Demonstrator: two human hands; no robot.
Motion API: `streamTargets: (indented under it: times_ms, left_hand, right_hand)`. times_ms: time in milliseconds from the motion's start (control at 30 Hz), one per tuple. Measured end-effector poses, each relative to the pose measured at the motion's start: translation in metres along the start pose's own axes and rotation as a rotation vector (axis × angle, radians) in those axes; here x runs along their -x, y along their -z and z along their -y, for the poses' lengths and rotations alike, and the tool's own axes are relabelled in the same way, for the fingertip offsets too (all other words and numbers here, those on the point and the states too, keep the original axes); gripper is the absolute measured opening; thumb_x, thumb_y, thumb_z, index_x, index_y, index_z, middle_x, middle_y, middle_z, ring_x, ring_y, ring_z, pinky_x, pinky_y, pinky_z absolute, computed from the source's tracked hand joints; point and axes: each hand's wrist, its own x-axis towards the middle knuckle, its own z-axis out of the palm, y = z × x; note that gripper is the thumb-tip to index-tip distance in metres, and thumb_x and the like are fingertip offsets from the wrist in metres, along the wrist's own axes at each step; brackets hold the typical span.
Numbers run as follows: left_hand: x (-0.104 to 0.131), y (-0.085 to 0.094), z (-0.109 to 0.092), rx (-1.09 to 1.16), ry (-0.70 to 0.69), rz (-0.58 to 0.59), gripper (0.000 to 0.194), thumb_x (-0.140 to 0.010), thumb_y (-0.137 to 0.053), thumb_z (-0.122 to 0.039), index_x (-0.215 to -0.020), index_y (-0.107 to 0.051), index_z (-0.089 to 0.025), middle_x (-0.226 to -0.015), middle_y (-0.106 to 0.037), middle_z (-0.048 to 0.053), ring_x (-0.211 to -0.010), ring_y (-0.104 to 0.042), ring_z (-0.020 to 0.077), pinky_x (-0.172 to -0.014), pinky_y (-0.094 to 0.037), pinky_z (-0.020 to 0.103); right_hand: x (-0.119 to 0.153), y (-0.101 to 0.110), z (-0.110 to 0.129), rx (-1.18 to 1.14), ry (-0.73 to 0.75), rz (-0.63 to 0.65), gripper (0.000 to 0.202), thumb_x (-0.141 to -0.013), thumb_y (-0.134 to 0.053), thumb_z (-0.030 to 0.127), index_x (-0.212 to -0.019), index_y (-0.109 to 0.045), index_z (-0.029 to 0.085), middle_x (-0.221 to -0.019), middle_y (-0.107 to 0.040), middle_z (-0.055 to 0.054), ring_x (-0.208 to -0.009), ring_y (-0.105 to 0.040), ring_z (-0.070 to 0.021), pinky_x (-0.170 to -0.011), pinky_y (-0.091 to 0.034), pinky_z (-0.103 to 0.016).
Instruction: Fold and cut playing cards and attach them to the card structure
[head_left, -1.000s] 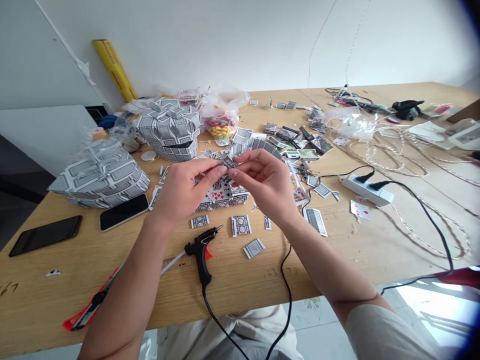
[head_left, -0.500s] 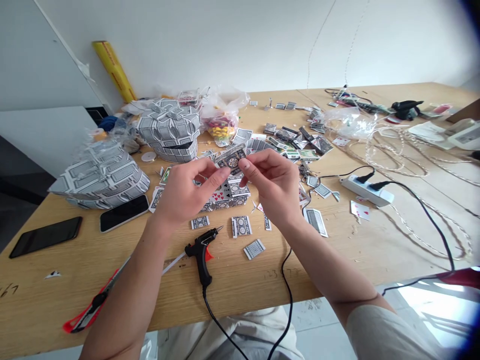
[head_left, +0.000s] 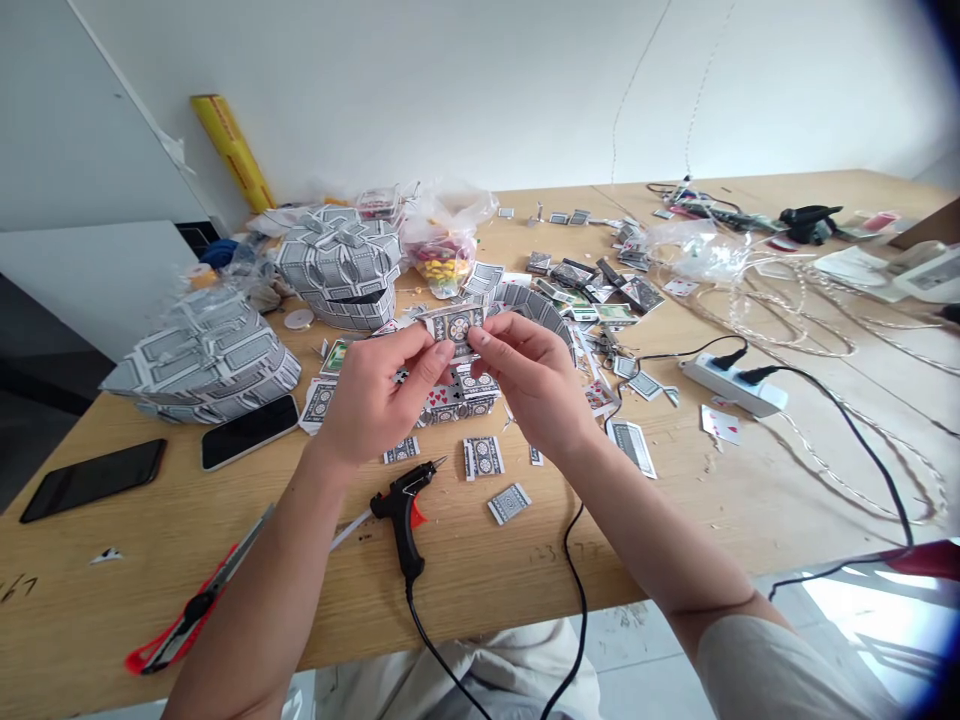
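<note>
Pale brown wooden tabletop (head_left: 480,595): dark handwritten digits (head_left: 19,592) at the left edge, read as "67" (any stroke before the 6 uncertain). Near the front edge, fainter handwritten digits (head_left: 562,552), apparently "123", then "77"; reading tentative. White rectangular paper playing card (head_left: 720,425), right side: red heart pips; corner index too small to read. Low box faced with grey-patterned playing cards (head_left: 442,398): red hearts beside black pips. Long yellow cylindrical roll (head_left: 234,155): reddish lettering, illegible.

Left hand (head_left: 379,395) near right hand (head_left: 536,375)
</note>
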Motion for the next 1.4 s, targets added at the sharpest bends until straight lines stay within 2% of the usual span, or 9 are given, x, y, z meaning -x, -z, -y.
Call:
streamTargets:
  times_ms: [200, 400, 533, 600, 833, 967, 1067, 1167, 1400]
  left_hand:
    - [0.002, 0.001, -0.001, 0.027, 0.043, -0.035, 0.044, -0.112, -0.058, -0.040, -0.073, -0.066, -0.022, -0.067, -0.072, 0.000, -0.061, -0.064, 0.0162, -0.060, -0.049, 0.033]
    - [0.001, -0.001, -0.001, -0.002, -0.012, -0.066, 0.046, -0.115, -0.052, -0.039, -0.072, -0.057, -0.023, -0.066, -0.066, 0.000, -0.064, -0.065, 0.0155, -0.061, -0.045, 0.033]
    - [0.002, -0.001, -0.001, -0.020, -0.048, -0.103, 0.047, -0.113, -0.050, -0.032, -0.068, -0.042, -0.023, -0.059, -0.045, -0.003, -0.054, -0.043, 0.0132, -0.056, -0.034, 0.034]
    - [0.002, -0.001, 0.000, -0.023, -0.065, -0.121, 0.047, -0.112, -0.050, -0.029, -0.066, -0.036, -0.023, -0.058, -0.041, -0.003, -0.053, -0.037, 0.0133, -0.055, -0.032, 0.035]
    - [0.003, -0.001, 0.004, 0.006, -0.023, -0.128, 0.049, -0.111, -0.049, -0.032, -0.064, -0.041, -0.023, -0.057, -0.050, -0.002, -0.053, -0.045, 0.0137, -0.055, -0.039, 0.033]
    - [0.003, -0.001, 0.002, 0.019, 0.000, -0.096, 0.046, -0.115, -0.049, -0.039, -0.072, -0.056, -0.023, -0.065, -0.061, -0.001, -0.059, -0.059, 0.0148, -0.057, -0.046, 0.031]
    - [0.001, -0.001, 0.000, 0.013, -0.009, -0.088, 0.032, -0.111, -0.060, -0.042, -0.085, -0.066, -0.023, -0.073, -0.070, 0.000, -0.066, -0.068, 0.0160, -0.062, -0.053, 0.031]
    - [0.000, -0.001, 0.000, -0.012, -0.044, -0.107, 0.025, -0.106, -0.068, -0.037, -0.086, -0.066, -0.022, -0.075, -0.074, 0.000, -0.066, -0.069, 0.0150, -0.064, -0.055, 0.030]
    - [-0.001, -0.001, 0.003, -0.062, -0.020, -0.115, 0.031, -0.110, -0.063, -0.036, -0.082, -0.061, -0.023, -0.071, -0.074, -0.001, -0.059, -0.065, 0.0129, -0.060, -0.052, 0.028]
  right_hand:
    - [0.001, -0.001, 0.001, 0.013, -0.011, 0.023, 0.030, -0.088, -0.092, 0.050, -0.083, -0.076, 0.025, -0.080, -0.066, 0.002, -0.075, -0.059, -0.0140, -0.075, -0.053, -0.031]
    - [0.003, -0.002, 0.000, 0.025, 0.010, 0.003, 0.031, -0.086, -0.094, 0.050, -0.079, -0.077, 0.025, -0.076, -0.068, 0.003, -0.072, -0.059, -0.0140, -0.072, -0.049, -0.031]
    - [0.005, -0.005, -0.004, 0.012, 0.006, 0.024, 0.034, -0.087, -0.094, 0.052, -0.078, -0.076, 0.025, -0.074, -0.066, 0.003, -0.071, -0.056, -0.0135, -0.070, -0.045, -0.031]
    - [0.005, -0.007, -0.005, 0.008, -0.004, 0.028, 0.036, -0.085, -0.095, 0.053, -0.077, -0.075, 0.024, -0.073, -0.066, 0.003, -0.070, -0.055, -0.0129, -0.067, -0.043, -0.030]
    - [0.007, -0.010, -0.003, 0.027, -0.022, 0.033, 0.041, -0.083, -0.095, 0.058, -0.076, -0.072, 0.024, -0.072, -0.063, 0.003, -0.066, -0.053, -0.0124, -0.064, -0.044, -0.030]
    - [0.006, -0.008, 0.000, 0.040, 0.002, 0.003, 0.037, -0.085, -0.094, 0.056, -0.078, -0.074, 0.025, -0.074, -0.064, 0.003, -0.067, -0.054, -0.0133, -0.065, -0.047, -0.030]
    - [0.004, -0.007, 0.002, 0.034, 0.012, -0.014, 0.037, -0.085, -0.093, 0.056, -0.076, -0.074, 0.025, -0.072, -0.061, 0.003, -0.067, -0.052, -0.0132, -0.065, -0.048, -0.030]
    - [0.003, -0.006, 0.003, 0.009, -0.014, -0.001, 0.038, -0.085, -0.093, 0.056, -0.076, -0.073, 0.025, -0.071, -0.062, 0.003, -0.066, -0.052, -0.0127, -0.063, -0.047, -0.029]
    - [0.003, -0.005, 0.003, -0.041, -0.064, 0.030, 0.034, -0.086, -0.093, 0.051, -0.081, -0.073, 0.024, -0.074, -0.068, 0.002, -0.067, -0.057, -0.0129, -0.062, -0.051, -0.029]
